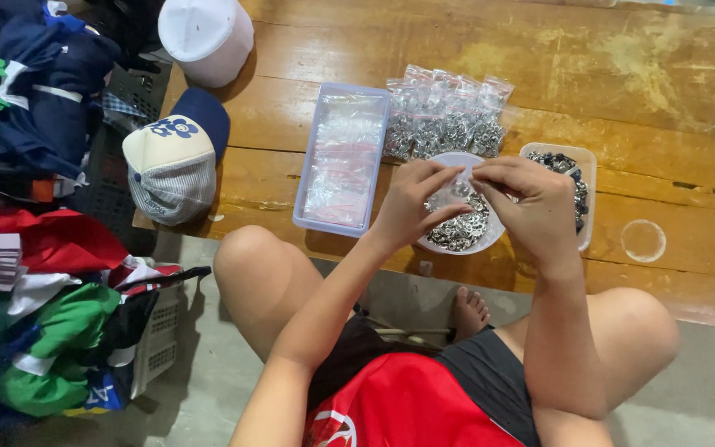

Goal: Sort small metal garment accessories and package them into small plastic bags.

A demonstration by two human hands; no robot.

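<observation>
Head view:
Left hand (407,207): your fingers pinch the left edge of a small clear bag (459,184).
Right hand (531,203): your fingers are closed on the bag's right edge.
Bag: held just above the round bowl (490,236) of silver eyelets (461,230).
Left: tray of empty bags (343,157).
Far: filled bags (444,120).

- One cam only, head-worn, looks steeply down from above the person's own lap.
- Faces fwd over knees to low wooden platform (589,74), which fills top half of frame.
- Close range: both hands sit mid-frame, approx arm's reach.
- Left edge catches heap of clothing (35,207); floor along bottom.
- No 2nd view, so no shared area.
</observation>
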